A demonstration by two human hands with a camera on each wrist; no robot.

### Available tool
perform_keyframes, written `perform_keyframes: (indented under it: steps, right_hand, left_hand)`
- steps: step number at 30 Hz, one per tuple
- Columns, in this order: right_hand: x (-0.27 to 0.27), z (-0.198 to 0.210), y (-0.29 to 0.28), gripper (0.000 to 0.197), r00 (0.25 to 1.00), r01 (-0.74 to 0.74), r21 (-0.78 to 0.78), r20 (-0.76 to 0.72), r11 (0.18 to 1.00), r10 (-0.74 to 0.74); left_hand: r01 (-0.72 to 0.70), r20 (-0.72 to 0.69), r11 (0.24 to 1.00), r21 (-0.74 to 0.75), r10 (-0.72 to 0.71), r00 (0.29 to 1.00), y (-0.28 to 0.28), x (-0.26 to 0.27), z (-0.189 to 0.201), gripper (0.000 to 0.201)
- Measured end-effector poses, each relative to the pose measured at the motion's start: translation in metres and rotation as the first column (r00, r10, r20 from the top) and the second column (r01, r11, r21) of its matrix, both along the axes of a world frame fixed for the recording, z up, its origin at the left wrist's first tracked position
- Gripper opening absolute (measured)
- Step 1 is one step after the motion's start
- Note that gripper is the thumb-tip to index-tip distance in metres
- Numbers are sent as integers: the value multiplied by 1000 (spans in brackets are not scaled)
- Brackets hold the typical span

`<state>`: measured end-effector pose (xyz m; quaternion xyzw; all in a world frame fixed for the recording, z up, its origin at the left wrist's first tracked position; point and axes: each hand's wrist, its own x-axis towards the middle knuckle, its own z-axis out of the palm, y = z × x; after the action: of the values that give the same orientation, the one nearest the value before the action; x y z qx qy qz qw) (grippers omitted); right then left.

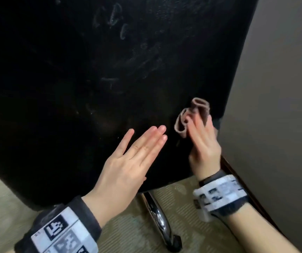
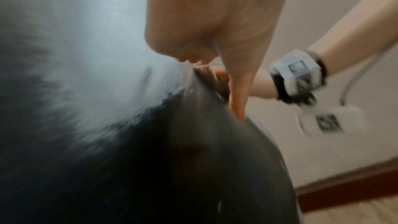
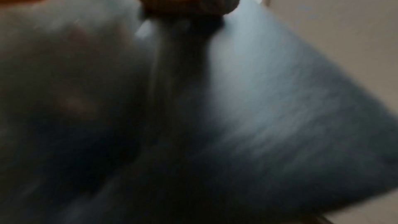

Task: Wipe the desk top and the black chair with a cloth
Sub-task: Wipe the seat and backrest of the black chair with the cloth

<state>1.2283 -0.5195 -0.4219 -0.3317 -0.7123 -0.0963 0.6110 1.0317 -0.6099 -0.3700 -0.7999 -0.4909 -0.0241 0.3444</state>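
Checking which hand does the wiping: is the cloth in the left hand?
No, the head view shows the right hand holding the bunched brown cloth against the black chair, while the left hand is flat with straight fingers.

Chair (image 1: 73, 88) black, faint pale smears on its surface. Cloth (image 1: 192, 115) dull pinkish-brown. Wristbands (image 1: 221, 192) dark with white panels carrying black square codes. Floor (image 1: 183, 207) beige-olive, finely ribbed. Wall (image 1: 283, 88) plain grey-beige; chair leg (image 1: 155, 214) shiny chrome.
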Motion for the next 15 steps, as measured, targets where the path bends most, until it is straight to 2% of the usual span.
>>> perform_keyframes:
  steps: [1,3,4,5,6,8,9,10,11,12,13,15]
  right_hand:
    - [-17,-11,-5,33,999,-44,4,30,999,44]
    - [-37,-36,-21,35,946,-183,-41,264,982,187]
    - [-37,-43,-21,37,904,-180,-54,386,982,187]
    - [-30,-43,-17,37,880,-166,-55,442,985,173]
    - [-21,-40,-9,36,897,-133,-37,420,990,136]
    - [-7,-25,9,44,993,-28,-78,112,997,37]
    - [-2,-15,16,55,996,46,-110,-68,993,-54]
    - [-2,-9,19,63,966,106,-154,-220,982,-139]
    - [-6,-6,16,67,931,139,-192,-310,971,-194]
    - [-14,-5,8,68,922,146,-210,-326,967,-210]
    - [-24,-10,-2,68,943,128,-208,-278,970,-185]
    - [-43,-29,-18,59,996,28,-151,-74,988,-40]
  left_hand:
    - [-14,7,1000,17,14,1000,4,9,4,102]
    - [-84,-42,995,44,86,995,13,16,13,111]
    - [-107,-77,993,57,111,991,16,15,15,112]
    - [-116,-93,992,54,121,988,18,11,15,112]
    - [-118,-89,992,39,121,989,18,7,14,113]
    - [-119,-80,993,0,118,990,19,3,13,117]
    - [-113,-70,994,-4,112,991,19,3,12,118]
    - [-101,-57,995,-2,101,993,20,3,11,118]
    - [-91,-45,996,-2,91,995,20,4,11,118]
    - [-87,-39,996,-2,87,995,20,4,11,118]
    - [-88,-40,996,0,88,995,20,4,11,118]
    - [-93,-48,996,9,94,994,20,4,11,119]
